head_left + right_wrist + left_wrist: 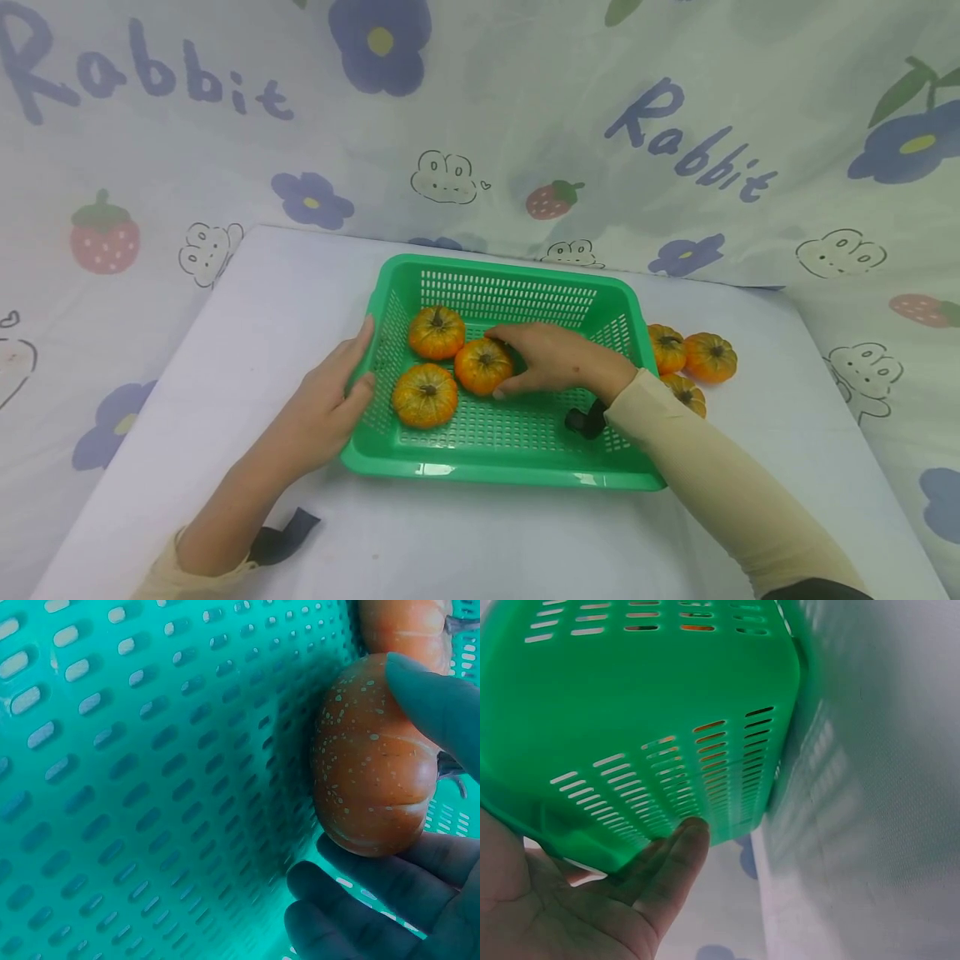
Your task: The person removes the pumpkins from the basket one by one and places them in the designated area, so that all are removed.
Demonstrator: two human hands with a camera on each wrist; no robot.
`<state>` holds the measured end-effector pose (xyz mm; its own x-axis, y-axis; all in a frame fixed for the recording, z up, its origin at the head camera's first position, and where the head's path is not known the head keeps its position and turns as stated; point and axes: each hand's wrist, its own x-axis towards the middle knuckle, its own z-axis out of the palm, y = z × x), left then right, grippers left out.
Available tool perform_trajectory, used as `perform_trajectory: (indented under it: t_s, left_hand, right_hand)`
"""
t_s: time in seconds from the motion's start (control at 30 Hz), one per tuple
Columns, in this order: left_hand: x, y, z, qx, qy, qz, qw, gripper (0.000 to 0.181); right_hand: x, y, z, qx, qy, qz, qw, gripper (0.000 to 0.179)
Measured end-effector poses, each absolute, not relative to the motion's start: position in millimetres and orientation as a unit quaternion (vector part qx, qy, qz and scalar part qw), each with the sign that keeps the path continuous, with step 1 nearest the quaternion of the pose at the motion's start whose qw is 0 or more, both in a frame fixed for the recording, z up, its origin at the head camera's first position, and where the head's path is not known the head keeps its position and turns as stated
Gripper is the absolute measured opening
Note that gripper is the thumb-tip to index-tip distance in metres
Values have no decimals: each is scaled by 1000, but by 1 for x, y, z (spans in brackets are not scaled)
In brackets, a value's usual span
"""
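A green plastic basket point(495, 479) with slotted walls stands on the white table. My left hand point(324, 408) holds it by its left side; in the left wrist view the fingers point(676, 870) lie along the outer wall. Inside are three small orange pumpkins with dark stems. My right hand point(551, 358) reaches in and grips the middle pumpkin point(483, 367), thumb on one side and fingers on the other, as the right wrist view shows. The second pumpkin point(437, 333) sits behind and to the left, the third pumpkin point(425, 397) in front and to the left.
Outside the basket's right side lies a group of three more pumpkins point(710, 358), partly hidden by the rim and my right sleeve point(720, 475). A printed rabbit-and-flower cloth point(480, 108) hangs behind the table point(255, 308). Black straps point(285, 537) show at the wrists.
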<state>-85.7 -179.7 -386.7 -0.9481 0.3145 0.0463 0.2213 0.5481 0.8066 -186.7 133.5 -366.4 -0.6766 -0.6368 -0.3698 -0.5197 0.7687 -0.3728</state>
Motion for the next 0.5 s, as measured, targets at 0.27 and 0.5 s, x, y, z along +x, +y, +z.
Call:
perform_trajectory:
  t_s: [0.27,0.5]
  left_hand:
    - [-85,-179,-386,152,877,453,53,69]
    - [-86,-180,-387,154,876,454,52,69]
  right_hand:
    - [-187,134,-367,-316,909,-118,246,85]
    - [-187,134,-367,-316,910,-118,243,84]
